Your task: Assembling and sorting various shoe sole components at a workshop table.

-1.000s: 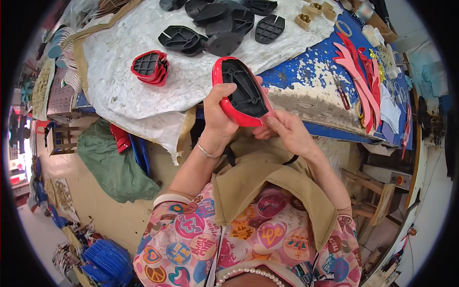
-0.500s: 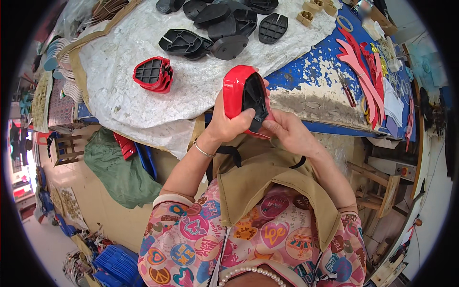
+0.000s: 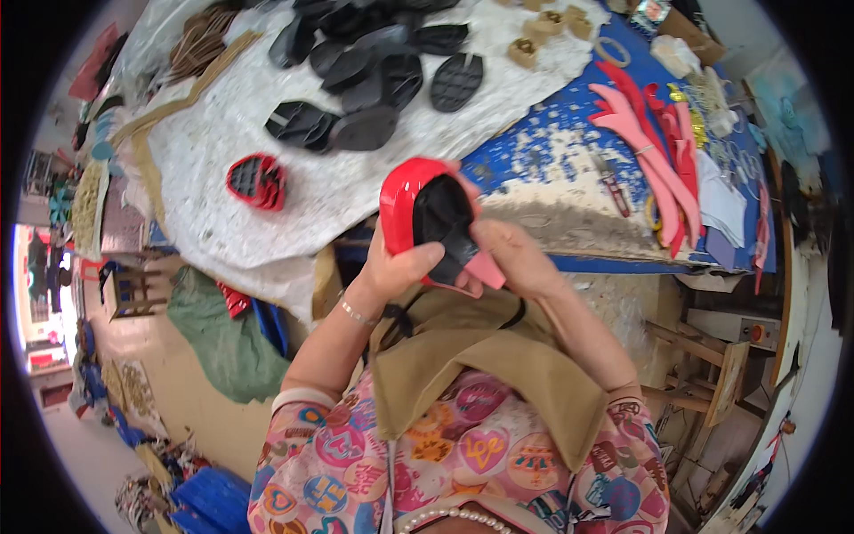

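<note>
A black plastic shoe platform wrapped in glossy red material (image 3: 403,198) is held in front of my apron, its hollow black side facing up and to the right. My left hand (image 3: 398,270) grips its lower left side, with the thumb resting on the black part. On the right, my right hand (image 3: 516,256) closes on its edge, where a pink flap (image 3: 483,270) of the wrapping's underside hangs out at the lower end. Some fingers of both hands are hidden behind the piece. A short stack of similar red-wrapped pieces (image 3: 258,182) sits on the white sheet.
Several bare black platforms (image 3: 365,129) are heaped on the white sheet (image 3: 191,209) over the blue table (image 3: 525,151). At right lie pink and red strips (image 3: 654,165), a red-handled tool (image 3: 614,191) and a tape roll (image 3: 612,52). A wooden stool (image 3: 712,374) stands below right.
The view has shifted, so the table's things appear further left. The red-wrapped platform has come lower and tilted, and its pink flap now shows beside my right hand. Both hands keep hold.
</note>
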The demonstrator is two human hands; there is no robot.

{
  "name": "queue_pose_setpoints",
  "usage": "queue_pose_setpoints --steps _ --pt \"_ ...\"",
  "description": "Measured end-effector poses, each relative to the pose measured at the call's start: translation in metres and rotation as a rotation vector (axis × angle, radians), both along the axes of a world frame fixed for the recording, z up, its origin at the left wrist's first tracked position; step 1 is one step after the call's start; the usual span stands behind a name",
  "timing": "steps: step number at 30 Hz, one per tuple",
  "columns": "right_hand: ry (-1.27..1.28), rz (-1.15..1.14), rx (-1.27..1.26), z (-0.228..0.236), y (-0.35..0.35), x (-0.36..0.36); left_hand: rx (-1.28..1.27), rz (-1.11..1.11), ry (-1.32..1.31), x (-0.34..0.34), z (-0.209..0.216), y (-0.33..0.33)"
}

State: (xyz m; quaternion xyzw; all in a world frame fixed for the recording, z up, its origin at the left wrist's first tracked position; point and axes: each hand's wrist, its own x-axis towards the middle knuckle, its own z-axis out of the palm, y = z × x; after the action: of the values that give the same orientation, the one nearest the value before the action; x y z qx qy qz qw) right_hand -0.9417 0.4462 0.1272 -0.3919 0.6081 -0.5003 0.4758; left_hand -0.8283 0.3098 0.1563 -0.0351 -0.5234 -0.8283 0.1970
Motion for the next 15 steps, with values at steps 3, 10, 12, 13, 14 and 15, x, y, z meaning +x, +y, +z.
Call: queue_pose_setpoints --steps 3,10,12,13,14,15 --pt "-0.194 -0.141 0.088 0.011 0.003 -0.003 -0.220 0.096 -0.066 -0.006 -0.008 0.015" --pt "0.162 -0.269 0.052 -0.007 0.008 -0.012 -0.426 0.195 -0.102 -0.033 -0.016 0.029" --pt "-0.121 -0.300 0.130 -0.001 0.009 -0.015 -0.465 0.183 -0.057 -0.041 -0.018 0.027" --pt "-0.127 -0.315 0.120 0.002 0.010 -0.016 -0.478 0.181 -0.047 -0.043 -0.018 0.026" --pt "-0.134 -0.327 0.108 0.003 0.010 -0.017 -0.493 0.182 -0.037 -0.045 -0.018 0.024" --pt "-0.136 -0.328 0.106 -0.002 0.010 -0.018 -0.495 0.180 -0.038 -0.048 -0.018 0.024"
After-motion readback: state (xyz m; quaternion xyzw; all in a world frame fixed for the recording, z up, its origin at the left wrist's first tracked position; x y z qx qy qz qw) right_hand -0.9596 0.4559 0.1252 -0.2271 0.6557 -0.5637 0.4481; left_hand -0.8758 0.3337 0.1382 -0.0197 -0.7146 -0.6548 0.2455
